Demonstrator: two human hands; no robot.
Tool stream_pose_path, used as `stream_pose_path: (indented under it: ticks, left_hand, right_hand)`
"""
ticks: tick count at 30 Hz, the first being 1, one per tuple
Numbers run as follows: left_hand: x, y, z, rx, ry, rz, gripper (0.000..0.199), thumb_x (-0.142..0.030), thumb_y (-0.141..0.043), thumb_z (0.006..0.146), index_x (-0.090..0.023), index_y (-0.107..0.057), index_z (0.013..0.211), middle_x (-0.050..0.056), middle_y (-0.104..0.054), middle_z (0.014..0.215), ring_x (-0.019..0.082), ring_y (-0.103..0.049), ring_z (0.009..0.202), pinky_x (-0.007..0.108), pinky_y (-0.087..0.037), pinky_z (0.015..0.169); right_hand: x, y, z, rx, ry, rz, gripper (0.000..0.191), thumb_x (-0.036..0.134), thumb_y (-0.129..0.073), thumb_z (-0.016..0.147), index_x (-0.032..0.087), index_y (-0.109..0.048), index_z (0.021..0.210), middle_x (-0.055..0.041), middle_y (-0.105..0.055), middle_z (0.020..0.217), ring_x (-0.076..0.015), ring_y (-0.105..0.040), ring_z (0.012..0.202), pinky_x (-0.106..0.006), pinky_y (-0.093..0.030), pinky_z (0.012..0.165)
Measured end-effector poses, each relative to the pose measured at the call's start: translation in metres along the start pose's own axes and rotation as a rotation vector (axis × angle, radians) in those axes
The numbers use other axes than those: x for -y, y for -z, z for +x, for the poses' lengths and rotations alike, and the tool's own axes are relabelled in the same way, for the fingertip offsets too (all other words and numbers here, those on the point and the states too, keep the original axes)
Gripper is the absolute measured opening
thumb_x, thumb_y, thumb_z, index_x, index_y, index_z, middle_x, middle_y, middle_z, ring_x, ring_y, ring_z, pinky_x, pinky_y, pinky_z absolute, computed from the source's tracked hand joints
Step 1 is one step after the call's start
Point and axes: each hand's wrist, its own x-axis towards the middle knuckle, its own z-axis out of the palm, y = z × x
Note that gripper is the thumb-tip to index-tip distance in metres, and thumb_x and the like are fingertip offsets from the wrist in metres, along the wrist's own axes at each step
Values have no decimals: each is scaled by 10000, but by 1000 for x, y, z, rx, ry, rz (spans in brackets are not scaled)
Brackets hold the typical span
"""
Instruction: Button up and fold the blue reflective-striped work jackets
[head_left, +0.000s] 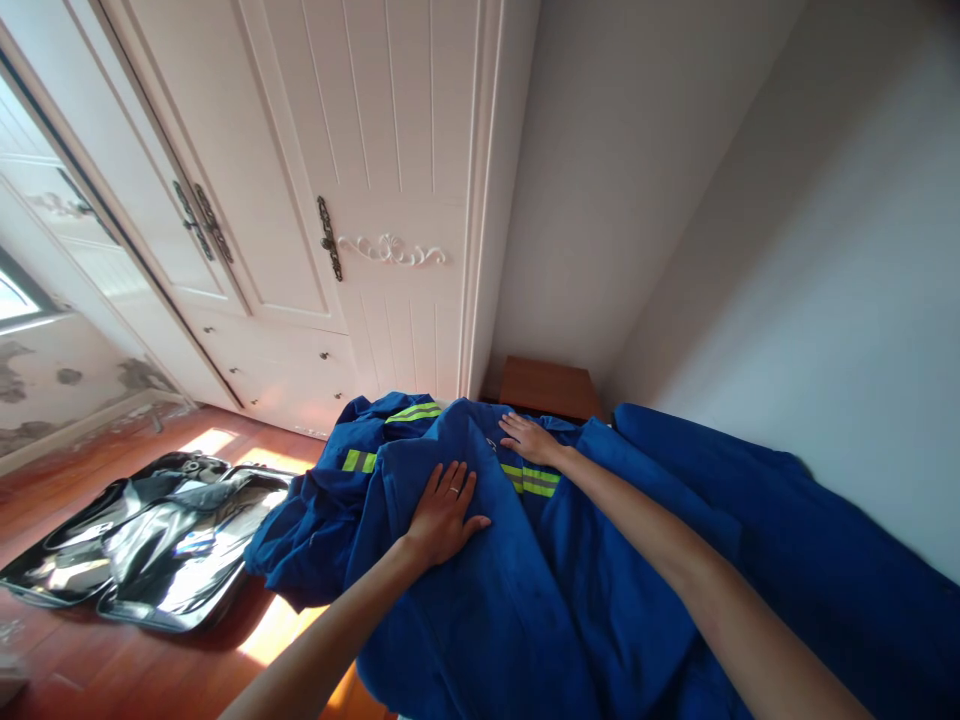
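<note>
A blue work garment (480, 560) with yellow-and-grey reflective strips is spread out in front of me. My left hand (444, 515), a ring on one finger, lies flat on a smooth blue panel of it. Farther up and to the right, my right hand (529, 440) rests on the cloth with fingers stretched out, just above a reflective strip (538, 482). Bunched blue fabric (315, 530) with more reflective strips hangs at the left side. Neither hand grips anything. What lies under the cloth is mostly hidden.
An open suitcase (165, 540) with clear bags and other items lies on the reddish wooden floor (45, 680) at left. A white wardrobe (285, 120) stands ahead. Beside it is a small brown cabinet (547, 388). More blue cloth (750, 490) runs along the right wall (847, 300).
</note>
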Motion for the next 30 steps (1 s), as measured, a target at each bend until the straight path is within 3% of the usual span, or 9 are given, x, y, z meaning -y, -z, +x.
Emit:
stream_pose_path:
  ticks: [5,9,13,16,20,23,27,30]
  left_hand:
    - [-5,0,-2,-31,25,5,744,-645,-330,946,-105,-484,1435,183,-461,1487,320,-358,1424,515,-189,1199]
    - [-8,20,10,84,71,-40,696,-627,-335,953,-120,-552,1377,196,-519,1435,340,-417,1382,536,-245,1167]
    - [-14,57,43,218,165,-114,583,-595,-341,963,-155,-708,1072,186,-701,1114,339,-624,1123,485,-441,987]
    - [-20,68,79,115,115,-136,482,-523,-365,982,-165,-671,1088,166,-695,1094,310,-628,1094,434,-465,932]
    - [-29,47,130,73,-113,-137,437,-439,-439,978,-153,-578,1277,161,-587,1351,284,-440,1359,407,-365,1088]
    - [-34,17,157,131,-110,-105,534,-429,-458,968,-96,-488,1385,199,-461,1480,300,-309,1447,431,-294,1143]
    - [-35,-20,162,279,-10,-107,630,-491,-387,981,-75,-412,1453,218,-376,1533,316,-266,1466,479,-256,1159]
    - [-34,-32,155,254,10,-101,644,-499,-325,994,-72,-385,1472,203,-342,1556,308,-238,1477,485,-202,1182]
  right_hand:
    - [10,1,-5,-55,18,-36,576,462,-377,1008,132,-431,1476,-157,-382,1535,-308,-291,1457,-526,-283,1163]
    - [15,13,-11,-161,-17,-40,564,426,-358,1012,129,-399,1490,-141,-337,1570,-276,-245,1479,-511,-171,1212]
    - [-5,40,-29,-378,-246,46,551,241,-343,973,138,-342,1514,-136,-371,1551,-274,-285,1455,-501,-203,1207]
    - [-24,57,-51,-377,-291,67,579,158,-379,912,131,-376,1491,-158,-454,1478,-311,-358,1397,-529,-269,1167]
    - [-26,61,-71,-251,-182,55,395,173,-471,898,169,-623,1263,-135,-619,1258,-287,-512,1231,-474,-378,1091]
    - [-17,52,-67,-140,-91,65,333,201,-539,895,199,-666,1203,-103,-651,1229,-259,-551,1196,-431,-405,1069]
    - [-11,33,-48,-58,-65,86,428,263,-528,932,172,-578,1347,-144,-537,1426,-275,-462,1347,-451,-349,1120]
    - [-12,21,-40,-29,-70,111,469,324,-465,972,191,-507,1420,-147,-454,1499,-293,-374,1419,-519,-310,1130]
